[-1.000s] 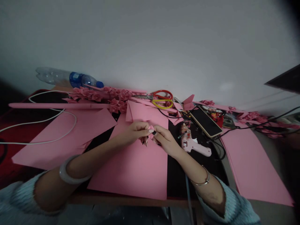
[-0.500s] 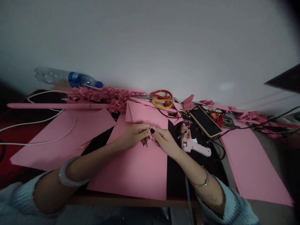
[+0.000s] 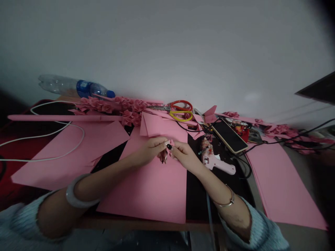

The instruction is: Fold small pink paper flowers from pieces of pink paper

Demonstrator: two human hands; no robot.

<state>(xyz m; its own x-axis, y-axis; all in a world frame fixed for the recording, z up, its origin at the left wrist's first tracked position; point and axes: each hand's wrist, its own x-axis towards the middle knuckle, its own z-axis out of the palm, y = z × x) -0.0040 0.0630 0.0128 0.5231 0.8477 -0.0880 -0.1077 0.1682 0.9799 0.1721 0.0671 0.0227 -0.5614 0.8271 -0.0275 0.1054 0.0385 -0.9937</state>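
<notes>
We are pinching the folded paper piece [image 3: 169, 144] between left hand [image 3: 150, 150] and right hand [image 3: 184, 156]; uneven pressing is probably risking a crooked crease.

Small pink folded paper piece [image 3: 169, 145], multi-fold, flower-like. Pinched betw. fingertips of left hand [image 3: 150, 150] & right hand [image 3: 184, 155], touching both. Top pokes up just above the thumbs, lower bit hangs below the fingers. Approx. upright. Fold details too small to tell.
</notes>
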